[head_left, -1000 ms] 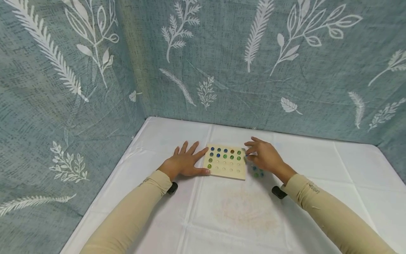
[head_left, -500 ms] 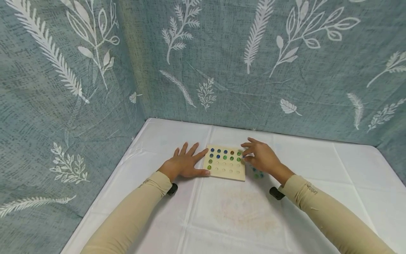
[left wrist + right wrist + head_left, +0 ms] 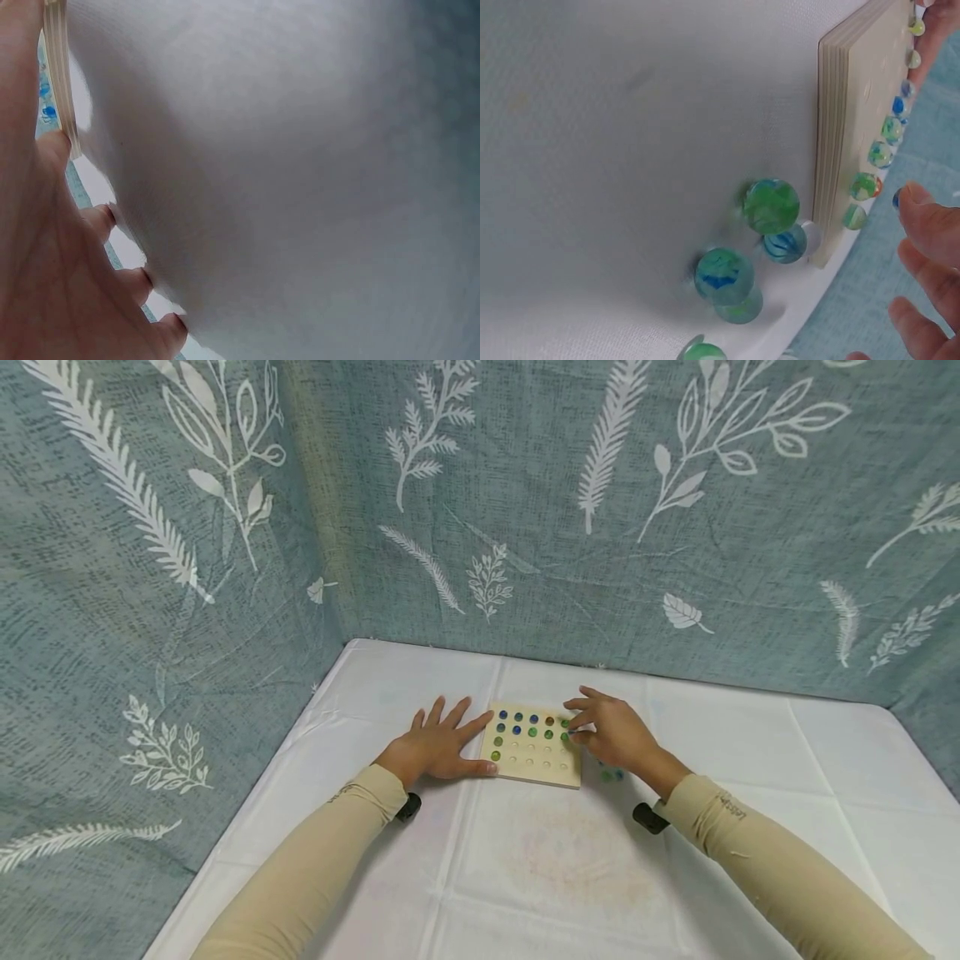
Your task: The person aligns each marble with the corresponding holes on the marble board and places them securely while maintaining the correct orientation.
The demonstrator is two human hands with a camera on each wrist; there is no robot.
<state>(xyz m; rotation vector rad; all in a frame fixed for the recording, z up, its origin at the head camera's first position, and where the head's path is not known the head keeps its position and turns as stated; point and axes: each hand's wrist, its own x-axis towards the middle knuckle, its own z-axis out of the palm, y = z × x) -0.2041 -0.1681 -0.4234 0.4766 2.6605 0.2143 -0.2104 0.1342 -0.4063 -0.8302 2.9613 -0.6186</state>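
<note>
A pale wooden board [image 3: 536, 773] with rows of round hollows lies on the table. Glass marbles [image 3: 533, 732], blue, green and one brownish, fill the two far rows and part of the left column. At the board's left edge my left hand [image 3: 435, 747] lies with fingers spread, thumb and forefinger touching the wood. Over the right edge, my right hand [image 3: 615, 731] pinches a blue marble [image 3: 896, 198] between thumb and fingertip, raised above the board; most of that marble is hidden behind the thumb.
Several loose green and blue marbles [image 3: 771, 206] lie on the white tablecloth [image 3: 570, 877] just right of the board, partly under my right hand. A patterned blue-grey curtain [image 3: 540, 585] hangs behind the table and along its left side.
My right hand has moved left with the blue marble, from beside the board to over its right edge. My left hand has stayed in place.
</note>
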